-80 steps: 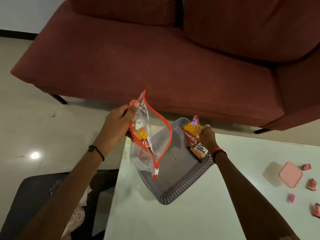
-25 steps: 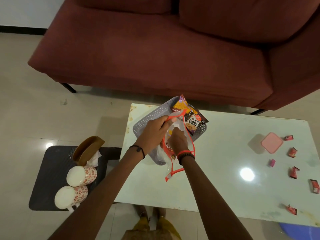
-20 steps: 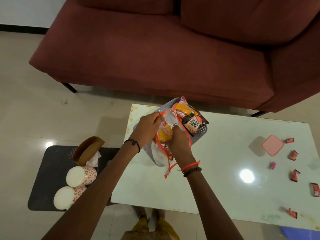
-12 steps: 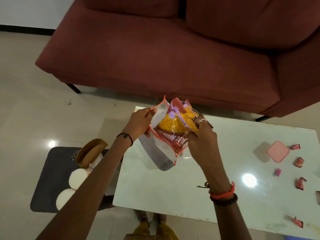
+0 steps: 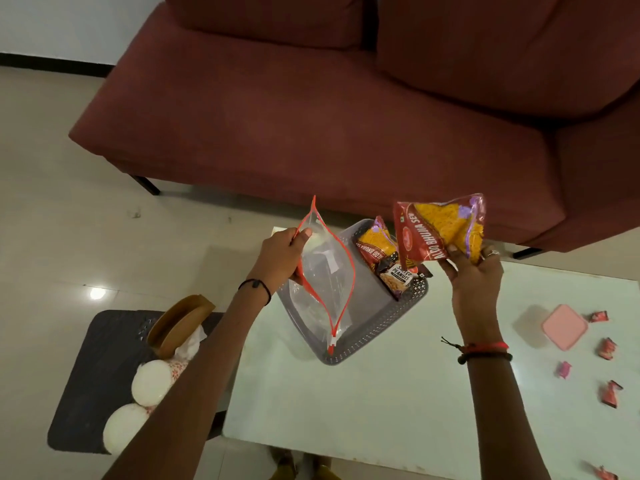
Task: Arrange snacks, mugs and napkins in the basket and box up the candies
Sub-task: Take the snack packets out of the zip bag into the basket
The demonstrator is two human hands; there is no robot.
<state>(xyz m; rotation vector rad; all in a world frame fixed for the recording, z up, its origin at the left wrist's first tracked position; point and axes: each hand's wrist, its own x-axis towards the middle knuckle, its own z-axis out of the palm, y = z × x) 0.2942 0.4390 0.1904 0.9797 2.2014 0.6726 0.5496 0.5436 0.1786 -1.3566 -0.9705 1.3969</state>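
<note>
— Being held up over the white table (image 5: 381, 410), what is seen in the right hand (image 5: 472, 271)?

— A red and yellow snack packet (image 5: 438, 232) is being pinched by its lower edge between the thumb and the curled fingers (image 5: 485, 256), above and just to the right of the grey basket (image 5: 381, 327), without touching it.

— And the left hand (image 5: 278, 259)?

— A clear zip bag (image 5: 323, 278) with an orange rim is being gripped at its near edge, thumb pressed on the rim and fingers closed behind it. The bag's mouth is being kept wide open over the left part of the basket; nothing can be made out inside it.

— What is lying in the basket?

— A smaller packet of the same snack (image 5: 375, 244) and a dark peanuts packet (image 5: 398, 277) are being propped against its far right wall.

— Where are the other things?

— A pink box (image 5: 564, 332) is sitting at the table's right side, with the candies (image 5: 607, 348) scattered near it. Two mugs (image 5: 152, 381) and a brown napkin holder (image 5: 176, 320) are resting on a dark stool (image 5: 79, 393) left of the table. A maroon sofa (image 5: 311, 116) is standing beyond.
</note>
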